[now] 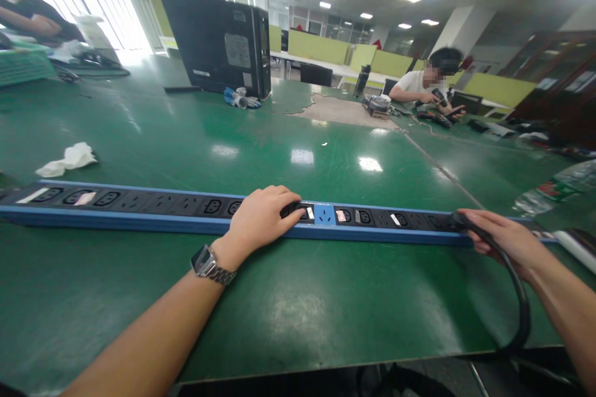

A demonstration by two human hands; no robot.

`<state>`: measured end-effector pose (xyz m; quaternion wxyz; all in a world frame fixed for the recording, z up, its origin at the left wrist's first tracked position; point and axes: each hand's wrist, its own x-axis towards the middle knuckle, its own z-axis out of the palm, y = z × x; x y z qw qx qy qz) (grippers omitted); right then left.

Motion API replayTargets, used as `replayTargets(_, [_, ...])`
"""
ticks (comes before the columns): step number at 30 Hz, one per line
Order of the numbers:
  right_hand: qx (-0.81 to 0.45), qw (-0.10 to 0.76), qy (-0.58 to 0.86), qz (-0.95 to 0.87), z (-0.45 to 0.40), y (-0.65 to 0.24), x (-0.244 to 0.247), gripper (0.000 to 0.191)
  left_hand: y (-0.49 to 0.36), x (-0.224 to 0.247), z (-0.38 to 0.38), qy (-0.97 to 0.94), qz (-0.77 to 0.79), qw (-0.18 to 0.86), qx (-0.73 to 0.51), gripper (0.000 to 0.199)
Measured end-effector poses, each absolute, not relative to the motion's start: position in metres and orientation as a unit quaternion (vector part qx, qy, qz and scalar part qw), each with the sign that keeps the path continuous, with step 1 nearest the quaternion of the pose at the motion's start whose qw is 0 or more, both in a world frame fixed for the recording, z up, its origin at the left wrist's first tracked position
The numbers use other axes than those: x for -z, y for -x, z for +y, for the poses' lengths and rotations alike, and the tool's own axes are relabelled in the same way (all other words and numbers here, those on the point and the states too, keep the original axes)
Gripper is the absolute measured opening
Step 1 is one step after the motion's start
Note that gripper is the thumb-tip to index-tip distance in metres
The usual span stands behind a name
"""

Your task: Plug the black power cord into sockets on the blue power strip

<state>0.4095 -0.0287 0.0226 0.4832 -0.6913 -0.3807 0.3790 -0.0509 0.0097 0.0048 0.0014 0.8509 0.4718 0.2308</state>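
Observation:
A long blue power strip (261, 229) with black sockets lies across the green table. Over its middle is my left hand (263, 214), its fingers bent across the top and the thumb beside a socket; it grips the strip, and the palm side is hidden. A single blue socket (325, 215) sits just right of the thumb. Toward the strip's right end, my right hand (505, 236) is closed around a black plug (459, 220) held against the sockets. From the plug a thick black power cord (522, 304) loops down past the table's front edge. How deep the plug sits cannot be seen.
Beyond the strip stand a black computer case (218, 43) and gloves (242, 98). Crumpled tissue (69, 159) lies left, a plastic bottle (559, 189) right. One person (426, 84) handles a tool at the far right; another (35, 12) sits at the far left.

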Motion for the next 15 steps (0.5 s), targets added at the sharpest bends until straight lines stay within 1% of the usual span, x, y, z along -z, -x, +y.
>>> replayTargets(5, [-0.354,0.466,0.729,-0.355,-0.03,-0.405,-0.03,0.036,0.053,-0.005,0.01,-0.851,0.47,0.001,-0.234,0.03])
replayTargets(7, [-0.311,0.461,0.748,-0.362,-0.029,-0.4,-0.038,0.033,0.055,-0.005,0.01,-0.85,0.471,0.0,-0.238,0.031])
replayTargets(9, [-0.246,0.501,0.742,-0.373,-0.028,-0.382,-0.046,0.029,0.053,-0.005,0.009,-0.843,0.471,-0.006,-0.259,0.038])
replayTargets(11, [-0.206,0.546,0.713,-0.39,-0.031,-0.343,-0.054,0.031,0.046,-0.005,0.003,-0.835,0.458,-0.012,-0.303,0.055])
replayTargets(12, [-0.213,0.538,0.703,-0.413,-0.035,-0.315,-0.056,0.035,0.04,-0.006,-0.002,-0.836,0.442,-0.015,-0.325,0.064])
replayTargets(13, [-0.254,0.503,0.689,-0.455,-0.039,-0.285,-0.058,0.04,0.032,-0.007,-0.007,-0.84,0.42,-0.017,-0.342,0.072])
replayTargets(14, [-0.316,0.463,0.662,-0.497,-0.045,-0.254,-0.06,0.042,0.025,-0.008,-0.013,-0.85,0.393,-0.019,-0.351,0.076])
replayTargets(15, [-0.376,0.428,0.617,-0.542,-0.051,-0.224,-0.062,0.042,0.018,-0.01,-0.018,-0.862,0.364,-0.022,-0.353,0.076])
